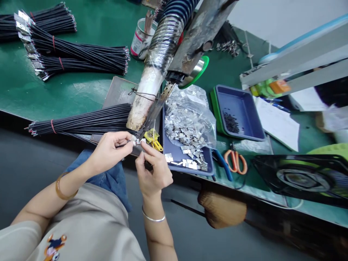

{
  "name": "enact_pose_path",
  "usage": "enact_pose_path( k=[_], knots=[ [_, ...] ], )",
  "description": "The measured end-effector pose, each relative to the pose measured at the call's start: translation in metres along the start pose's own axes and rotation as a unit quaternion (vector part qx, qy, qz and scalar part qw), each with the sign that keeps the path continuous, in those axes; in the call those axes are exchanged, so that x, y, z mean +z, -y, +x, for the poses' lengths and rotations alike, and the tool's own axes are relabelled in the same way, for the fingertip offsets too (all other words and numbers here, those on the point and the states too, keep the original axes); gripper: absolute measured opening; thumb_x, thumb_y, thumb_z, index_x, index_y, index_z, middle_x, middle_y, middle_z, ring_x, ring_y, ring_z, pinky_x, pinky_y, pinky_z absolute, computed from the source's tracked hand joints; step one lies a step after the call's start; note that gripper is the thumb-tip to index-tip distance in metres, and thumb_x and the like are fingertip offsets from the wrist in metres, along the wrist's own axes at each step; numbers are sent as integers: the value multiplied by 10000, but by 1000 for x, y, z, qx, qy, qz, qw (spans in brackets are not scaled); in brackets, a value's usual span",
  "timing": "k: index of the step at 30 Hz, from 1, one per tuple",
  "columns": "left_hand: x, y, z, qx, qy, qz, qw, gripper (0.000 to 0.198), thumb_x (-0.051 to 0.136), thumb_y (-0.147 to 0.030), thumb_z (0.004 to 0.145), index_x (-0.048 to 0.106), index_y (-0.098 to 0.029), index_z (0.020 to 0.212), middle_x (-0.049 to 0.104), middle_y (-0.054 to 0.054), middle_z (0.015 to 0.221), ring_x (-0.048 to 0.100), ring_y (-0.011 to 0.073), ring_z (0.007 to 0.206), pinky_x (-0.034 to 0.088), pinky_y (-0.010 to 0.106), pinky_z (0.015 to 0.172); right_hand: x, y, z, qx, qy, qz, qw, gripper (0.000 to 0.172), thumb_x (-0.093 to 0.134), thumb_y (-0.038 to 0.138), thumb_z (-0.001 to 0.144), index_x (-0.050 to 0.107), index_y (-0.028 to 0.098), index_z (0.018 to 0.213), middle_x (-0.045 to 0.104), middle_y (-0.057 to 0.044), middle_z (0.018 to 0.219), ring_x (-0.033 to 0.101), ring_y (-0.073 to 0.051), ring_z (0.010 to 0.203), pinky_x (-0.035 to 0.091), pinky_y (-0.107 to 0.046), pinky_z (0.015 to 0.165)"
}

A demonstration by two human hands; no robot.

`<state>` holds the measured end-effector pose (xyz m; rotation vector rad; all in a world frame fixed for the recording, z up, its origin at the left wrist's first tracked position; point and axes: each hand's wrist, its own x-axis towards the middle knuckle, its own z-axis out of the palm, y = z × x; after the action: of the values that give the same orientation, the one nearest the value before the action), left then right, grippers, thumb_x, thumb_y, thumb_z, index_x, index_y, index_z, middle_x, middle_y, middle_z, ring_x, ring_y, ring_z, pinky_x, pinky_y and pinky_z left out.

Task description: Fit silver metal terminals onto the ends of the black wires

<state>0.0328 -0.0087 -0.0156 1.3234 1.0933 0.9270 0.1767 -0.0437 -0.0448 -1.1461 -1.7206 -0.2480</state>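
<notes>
My left hand (112, 150) is closed in a pinch, thumb against forefinger. What sits between those fingertips is too small and covered to name. My right hand (154, 168) pinches a small silvery metal plate (143, 140), held close to the left fingertips. Just above both hands end the blade-like metal bar and a whitish tube (143, 94). Behind my left hand lies a tied bundle of black cables (89, 119). Beside my right fingers is a yellow tool (154, 140). A blue tray (178, 167) to the right carries a plastic bag (193, 112) and many loose metal plates.
More black cable bundles (84, 59) lie at the back left, near a can (140, 43). Right of the tray are orange-handled scissors (235, 161), blue-handled pliers (223, 165), a bin (241, 98) with small black parts, papers (280, 123) and a black fan (301, 177).
</notes>
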Motion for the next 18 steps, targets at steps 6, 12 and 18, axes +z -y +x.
enact_pose_path(
  k=[6, 12, 18],
  knots=[
    [0, -3, 1, 2, -11, 10, 1000, 182, 578, -275, 837, 656, -121, 779, 355, -58, 592, 294, 73, 553, 254, 209, 517, 0, -4, 3, -16, -5, 12, 1000, 181, 693, 35, 854, 618, 188, 915, 812, -101, 947, 794, -166, 846, 641, -236, 799],
    [1, -9, -1, 2, -9, -4, 1000, 159, 580, -241, 805, 657, -123, 730, 375, -56, 586, 293, 70, 546, 249, 209, 506, 0, -3, 2, -25, -18, 10, 999, 188, 694, 68, 855, 619, 236, 895, 814, -45, 948, 794, -166, 794, 662, -252, 731],
    [1, -8, -3, -16, -1, 5, 1000, 166, 579, -241, 799, 669, -118, 734, 363, -62, 573, 295, 70, 548, 254, 204, 515, -2, -4, -3, 41, -5, 58, 997, 175, 700, 76, 862, 630, 224, 924, 815, -58, 992, 799, -175, 833, 662, -257, 722]
  ],
)
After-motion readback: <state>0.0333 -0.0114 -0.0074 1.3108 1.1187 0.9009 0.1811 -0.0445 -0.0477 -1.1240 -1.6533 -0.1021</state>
